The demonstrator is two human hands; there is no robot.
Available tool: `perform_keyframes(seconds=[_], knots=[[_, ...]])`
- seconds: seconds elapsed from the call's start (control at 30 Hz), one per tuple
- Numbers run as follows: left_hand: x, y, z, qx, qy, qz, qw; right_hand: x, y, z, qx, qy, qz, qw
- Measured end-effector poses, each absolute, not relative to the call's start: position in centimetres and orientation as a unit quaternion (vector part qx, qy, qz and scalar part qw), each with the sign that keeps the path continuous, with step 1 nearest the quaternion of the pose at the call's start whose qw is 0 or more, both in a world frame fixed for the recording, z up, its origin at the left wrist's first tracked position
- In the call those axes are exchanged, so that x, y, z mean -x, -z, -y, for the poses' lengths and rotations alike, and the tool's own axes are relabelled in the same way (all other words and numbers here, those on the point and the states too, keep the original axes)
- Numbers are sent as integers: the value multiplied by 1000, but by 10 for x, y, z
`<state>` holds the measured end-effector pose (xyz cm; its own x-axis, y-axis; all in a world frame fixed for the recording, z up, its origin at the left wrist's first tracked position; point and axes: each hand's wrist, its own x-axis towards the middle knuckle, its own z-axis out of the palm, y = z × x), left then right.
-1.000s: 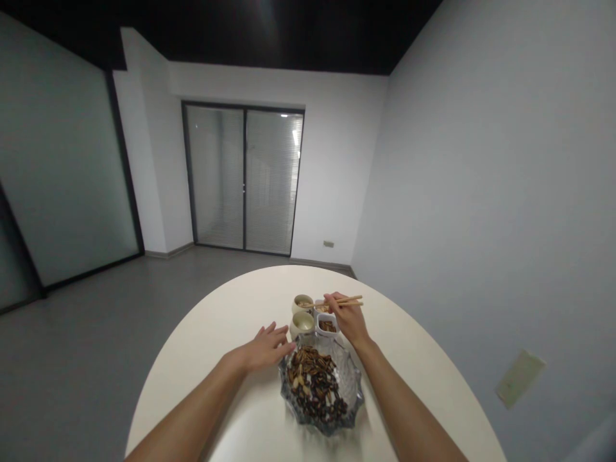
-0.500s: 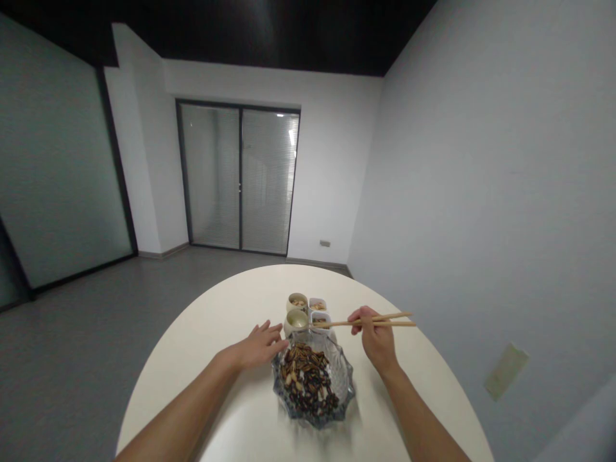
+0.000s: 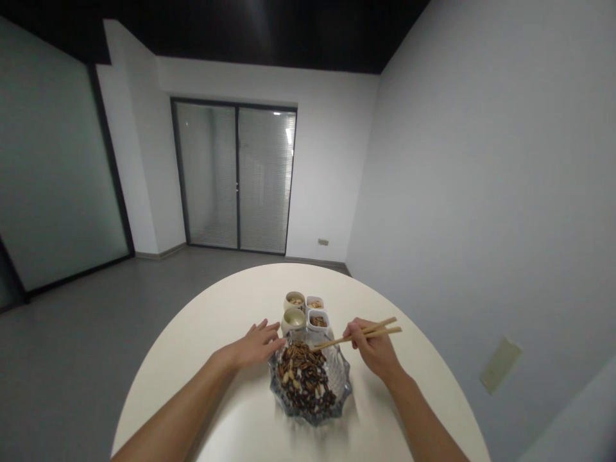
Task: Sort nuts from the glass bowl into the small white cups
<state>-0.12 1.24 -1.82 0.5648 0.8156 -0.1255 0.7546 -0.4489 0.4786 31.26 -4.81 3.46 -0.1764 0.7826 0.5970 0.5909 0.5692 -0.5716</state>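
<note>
A scalloped glass bowl (image 3: 341, 384) full of mixed dark and pale nuts sits in front of me on a round white table (image 3: 231, 314). My left hand (image 3: 257, 344) lies flat on the table with fingers spread, touching the bowl's left rim. My right hand (image 3: 373, 346) grips a pair of wooden chopsticks (image 3: 359, 335), whose tips point down-left over the bowl's far edge. Just beyond the bowl stand two round cream cups (image 3: 293, 317) and two small white square dishes (image 3: 318, 319) holding sorted nuts.
A grey wall runs close along the table's right side. Beyond the table lies open grey floor, with sliding glass doors (image 3: 235, 179) at the back and a frosted glass partition on the left.
My right hand drew back from the small dishes with the chopsticks and has now lowered their tips toward the glass bowl. My left hand has stayed at the bowl's rim.
</note>
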Motion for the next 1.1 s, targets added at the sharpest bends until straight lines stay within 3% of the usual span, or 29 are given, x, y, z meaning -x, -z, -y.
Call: perform_keyframes(seconds=[0.77,1.1], knots=[[-1,15,-10,-849,-56,-465,243,-313,-33,46,460,-98,776,420],[1,18,-13,-855,-66,-454,244,-310,-34,49,455,-114,761,449]])
